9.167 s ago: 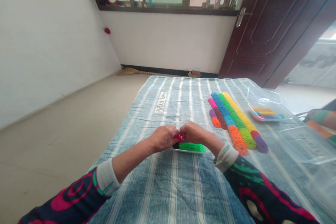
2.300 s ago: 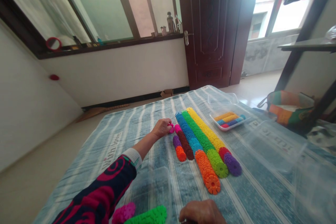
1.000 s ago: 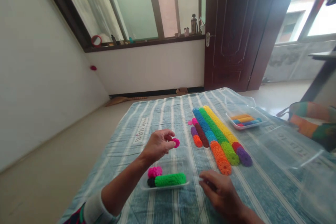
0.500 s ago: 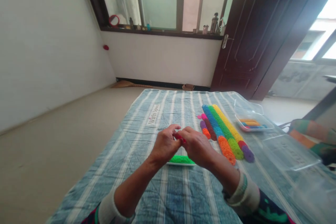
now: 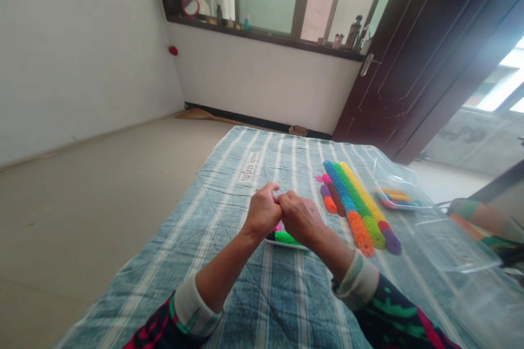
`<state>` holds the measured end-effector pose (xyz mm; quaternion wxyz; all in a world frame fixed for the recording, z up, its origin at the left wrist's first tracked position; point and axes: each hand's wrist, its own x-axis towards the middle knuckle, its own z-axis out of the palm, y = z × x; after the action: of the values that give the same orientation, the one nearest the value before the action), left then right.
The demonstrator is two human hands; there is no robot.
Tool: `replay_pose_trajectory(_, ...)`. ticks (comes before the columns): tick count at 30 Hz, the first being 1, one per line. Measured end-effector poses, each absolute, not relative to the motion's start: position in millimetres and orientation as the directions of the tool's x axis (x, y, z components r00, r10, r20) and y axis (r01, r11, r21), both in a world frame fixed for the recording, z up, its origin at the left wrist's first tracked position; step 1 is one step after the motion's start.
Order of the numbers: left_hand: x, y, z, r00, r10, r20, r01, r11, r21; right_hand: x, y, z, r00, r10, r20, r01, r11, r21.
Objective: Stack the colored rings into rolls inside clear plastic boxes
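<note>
My left hand (image 5: 264, 210) and my right hand (image 5: 301, 218) meet over a small white tray (image 5: 289, 244). Both are closed, fingertips pressed together; whatever sits between them is hidden from view. Beneath them, a bright green bumpy strip (image 5: 287, 238) lies along the tray's near side. A bit of pink (image 5: 279, 226) shows just under my left hand, though I cannot tell whether it is in the tray or held. Something dark is at the tray's left end. The rest of the tray is covered by my hands.
Rows of stacked colourful discs lie right of my hands, among them orange (image 5: 360, 232), yellow (image 5: 360, 191) and brown (image 5: 336, 199) ones. Beyond them are a clear box (image 5: 403, 203) with coloured pieces and a clear lid (image 5: 458, 245). A striped cloth (image 5: 196, 251) covers the table.
The view has tilted and shifted, so the table things appear slightly moved. A red piece that showed between my fingers is now out of sight; pink and dark bits show by the tray.
</note>
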<state>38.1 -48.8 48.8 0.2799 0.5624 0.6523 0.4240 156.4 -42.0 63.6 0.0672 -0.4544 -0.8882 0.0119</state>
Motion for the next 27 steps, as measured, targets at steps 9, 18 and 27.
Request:
replay_pose_trajectory(9, 37, -46, 42, -0.076, 0.997, -0.025, 0.516, 0.061, 0.854, 169, -24, 38, -0.554, 0.817, 0.159, 0.750, 0.572, -0.332)
replay_pose_trajectory(18, 28, -47, 55, 0.049, 0.999, 0.005, 0.791, -0.042, 0.611, 172, -10, 25, -0.588, 0.809, 0.021, 0.684, 0.510, -0.522)
replay_pose_trajectory(27, 29, -53, 60, 0.123, 0.992, 0.008, 0.930, -0.118, 0.348, 166, -6, 30, -0.657, 0.750, -0.072, 0.678, 0.547, -0.491)
